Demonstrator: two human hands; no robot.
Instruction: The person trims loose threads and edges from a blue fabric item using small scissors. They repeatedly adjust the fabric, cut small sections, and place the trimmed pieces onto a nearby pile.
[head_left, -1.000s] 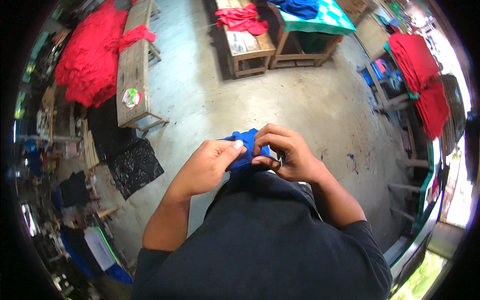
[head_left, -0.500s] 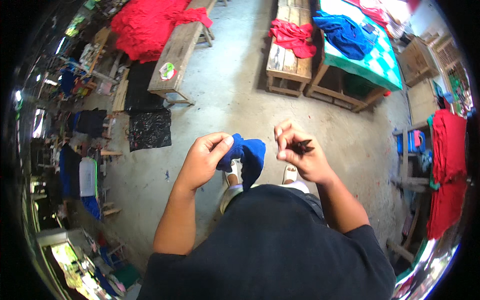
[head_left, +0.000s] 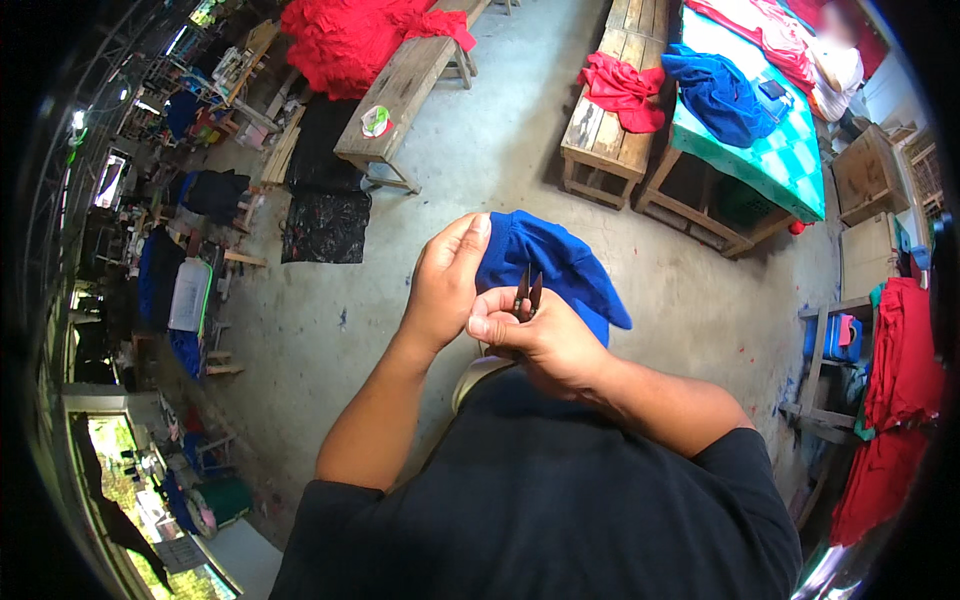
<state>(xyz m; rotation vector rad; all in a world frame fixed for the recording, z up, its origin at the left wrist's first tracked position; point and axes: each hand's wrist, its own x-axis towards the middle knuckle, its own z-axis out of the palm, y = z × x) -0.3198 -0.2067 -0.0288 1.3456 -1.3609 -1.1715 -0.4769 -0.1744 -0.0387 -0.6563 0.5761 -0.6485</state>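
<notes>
Gripping the blue cloth [head_left: 555,250] by its upper-left edge, the left hand [head_left: 447,280] has its thumb laid on top, pointing to about one o'clock, near a seam line in the fabric. The blue cloth lies just off the middle of the view toward one o'clock, held up above the concrete floor [head_left: 400,215], its folds falling away to a point at about four o'clock from the left thumb.

The right hand [head_left: 540,340] is curled around dark snips [head_left: 528,292], whose two blades stand slightly apart and aim at twelve o'clock in front of the blue cloth; whether they touch it, I cannot tell. Its thumb and forefinger close together just beside the left hand, and whether they pinch any fabric cannot be made out.

Toward two o'clock stands a counter [head_left: 760,185] with a green-and-white checked cover, bearing blue fabric [head_left: 725,105] and red fabric; a person in a white top [head_left: 838,85] is beside it. A low wooden bench at one o'clock carries crumpled red cloth [head_left: 622,92]. At eleven o'clock a red heap [head_left: 345,40] sits against another bench [head_left: 405,100]. Black sheeting [head_left: 325,228] lies at ten o'clock, and red garments [head_left: 900,345] hang at three.
</notes>
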